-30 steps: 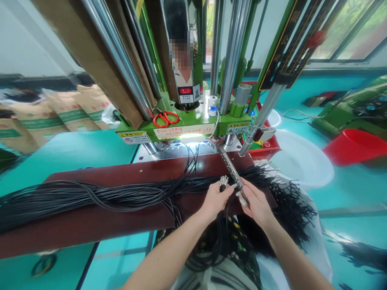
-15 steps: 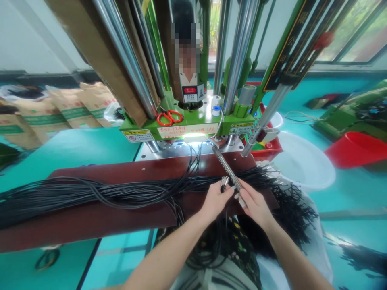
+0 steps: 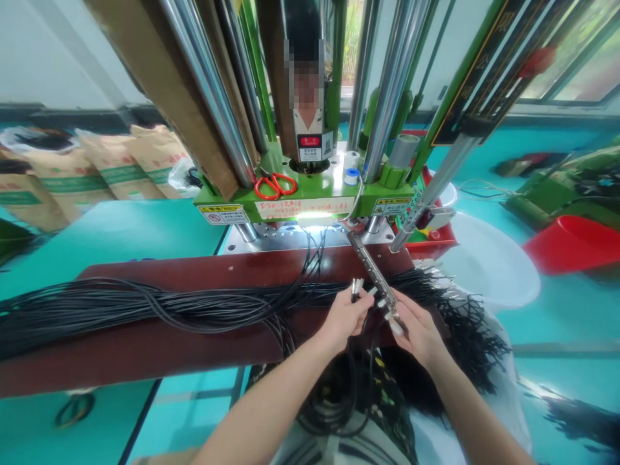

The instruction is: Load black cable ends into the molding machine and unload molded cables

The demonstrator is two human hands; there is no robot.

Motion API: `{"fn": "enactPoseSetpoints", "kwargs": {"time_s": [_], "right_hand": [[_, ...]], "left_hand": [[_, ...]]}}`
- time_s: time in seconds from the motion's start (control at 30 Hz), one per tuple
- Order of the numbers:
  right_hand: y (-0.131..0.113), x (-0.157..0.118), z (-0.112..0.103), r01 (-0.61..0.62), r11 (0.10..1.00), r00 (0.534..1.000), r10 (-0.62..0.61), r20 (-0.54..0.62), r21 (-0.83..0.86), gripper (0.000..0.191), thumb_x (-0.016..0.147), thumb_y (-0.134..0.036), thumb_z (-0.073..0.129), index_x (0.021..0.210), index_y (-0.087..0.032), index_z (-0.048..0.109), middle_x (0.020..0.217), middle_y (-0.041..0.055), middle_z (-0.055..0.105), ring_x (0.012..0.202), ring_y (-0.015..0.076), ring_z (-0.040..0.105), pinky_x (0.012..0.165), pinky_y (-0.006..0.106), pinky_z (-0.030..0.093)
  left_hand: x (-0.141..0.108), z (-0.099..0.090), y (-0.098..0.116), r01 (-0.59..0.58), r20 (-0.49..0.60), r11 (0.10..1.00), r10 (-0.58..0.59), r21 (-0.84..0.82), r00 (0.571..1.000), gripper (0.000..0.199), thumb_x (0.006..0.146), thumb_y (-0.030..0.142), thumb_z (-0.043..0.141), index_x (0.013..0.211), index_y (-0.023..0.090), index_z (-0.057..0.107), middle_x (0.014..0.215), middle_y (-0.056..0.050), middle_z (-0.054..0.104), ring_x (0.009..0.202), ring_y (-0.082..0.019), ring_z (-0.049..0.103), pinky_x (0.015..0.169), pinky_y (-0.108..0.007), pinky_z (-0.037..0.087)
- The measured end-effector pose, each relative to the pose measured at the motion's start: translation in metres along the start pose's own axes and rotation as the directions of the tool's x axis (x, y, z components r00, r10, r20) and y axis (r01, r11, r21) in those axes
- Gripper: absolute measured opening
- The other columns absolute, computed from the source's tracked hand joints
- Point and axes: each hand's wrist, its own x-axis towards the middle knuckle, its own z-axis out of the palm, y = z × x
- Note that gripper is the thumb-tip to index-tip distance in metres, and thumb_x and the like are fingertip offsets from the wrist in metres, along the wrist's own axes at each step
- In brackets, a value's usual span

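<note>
My left hand (image 3: 343, 318) is closed around a small bunch of cable ends with silvery metal connectors (image 3: 357, 286) poking up between the fingers. Black cables (image 3: 352, 381) hang from it toward my lap. My right hand (image 3: 420, 326) grips the near end of a long, narrow metal bar (image 3: 372, 266) with small fittings along it. The bar slants up and away toward the press base. Small pale pieces sit at its near end, beside my right fingers; their exact kind is unclear. Both hands are above the brown board (image 3: 159, 352), a short gap apart.
A thick bundle of black cables (image 3: 194, 310) lies across the board. Ahead stands a green press (image 3: 334, 187) with red-handled scissors (image 3: 275, 186) on it; several cables run into its lit gap. A white basin (image 3: 504, 258) and red bucket (image 3: 576, 242) stand right, paper sacks (image 3: 72, 171) left.
My hands have drawn slightly apart. My right hand, with the metal bar, has shifted a little rightward, while the view has also moved slightly.
</note>
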Motion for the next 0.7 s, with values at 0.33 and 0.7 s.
{"fn": "enactPoseSetpoints", "kwargs": {"time_s": [0.33, 0.7], "right_hand": [[0.000, -0.007, 0.004, 0.108, 0.969, 0.992, -0.091, 0.086, -0.222, 0.055, 0.073, -0.048, 0.057, 0.120, -0.020, 0.051, 0.050, -0.0039, 0.044, 0.038, 0.0051, 0.031, 0.032, 0.016, 0.024], [-0.005, -0.002, 0.000, -0.062, 0.996, 0.998, 0.062, -0.010, -0.065, 0.051, 0.066, -0.048, 0.065, 0.111, -0.026, 0.058, 0.072, 0.0009, 0.057, 0.048, 0.0051, 0.041, 0.036, 0.014, 0.028]], "left_hand": [[-0.002, -0.006, 0.001, 0.030, -0.032, 1.000, -0.030, -0.004, 0.999, 0.031, 0.063, 0.038, 0.064, 0.061, 0.017, 0.042, 0.036, 0.011, 0.026, 0.030, -0.001, 0.016, 0.031, -0.014, 0.010], [0.001, -0.019, 0.007, -0.136, -0.087, 0.989, 0.141, 0.066, 0.986, 0.041, 0.076, 0.053, 0.045, 0.058, 0.016, 0.043, 0.039, 0.009, 0.026, 0.030, -0.003, 0.025, 0.029, -0.016, 0.019]]}}
